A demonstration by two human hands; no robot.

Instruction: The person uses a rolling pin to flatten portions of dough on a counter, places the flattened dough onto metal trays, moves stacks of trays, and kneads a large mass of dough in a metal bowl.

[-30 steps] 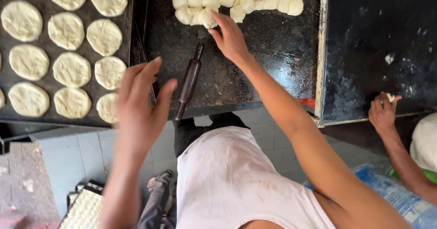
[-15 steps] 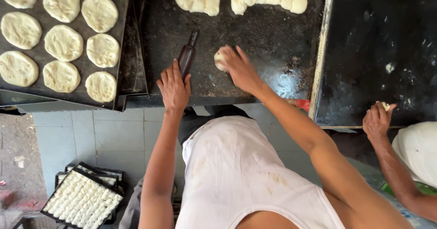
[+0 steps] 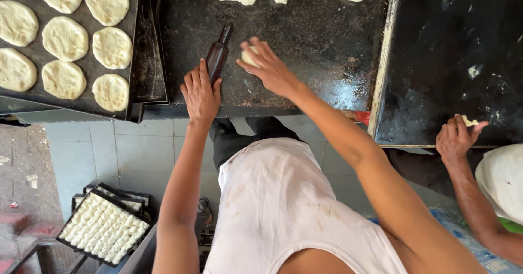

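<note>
Sleeveless stained white top, dark trousers, bare arms.

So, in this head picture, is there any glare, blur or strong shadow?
Head view: soft even daylight, no hard shadows; faint sheen on the dark worktop beside the right hand; left hand, rolling pin and dough rounds are sharp; edges look slightly stretched.

One package shows: a clear plastic bag with blue print [image 3: 463,236], crumpled, lying low at the right, below the near edge of the right-hand worktop [image 3: 452,61] and partly hidden behind the person's right arm and a co-worker's forearm. Its contents cannot be made out. No labels, signs or screens appear anywhere on the worktop or the floor.
</note>
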